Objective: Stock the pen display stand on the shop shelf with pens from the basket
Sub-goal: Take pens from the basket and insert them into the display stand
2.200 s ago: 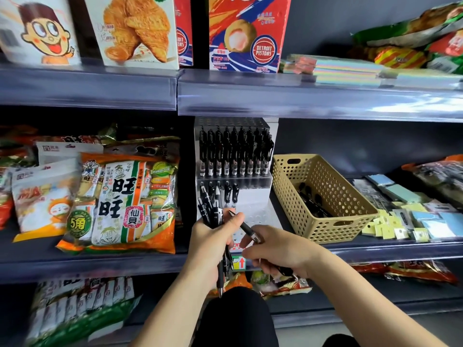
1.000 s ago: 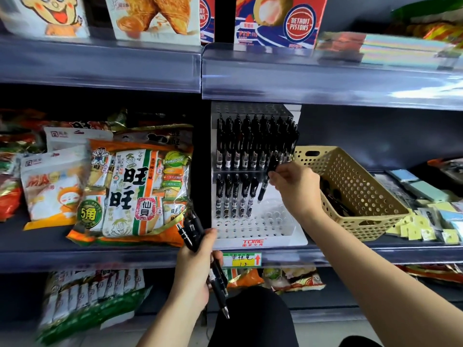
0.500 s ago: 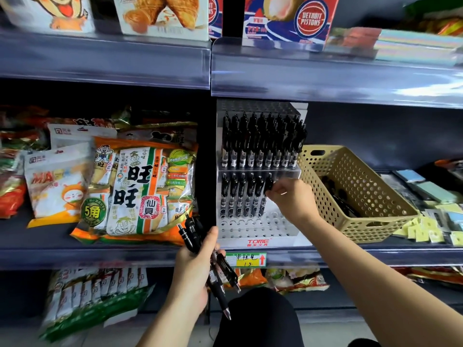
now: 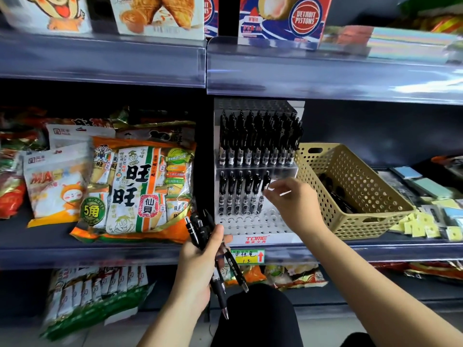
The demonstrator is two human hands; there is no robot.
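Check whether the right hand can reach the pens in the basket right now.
Probably yes. The right hand is at the pen stand, right beside the basket, whose open top has nothing over the pens inside.
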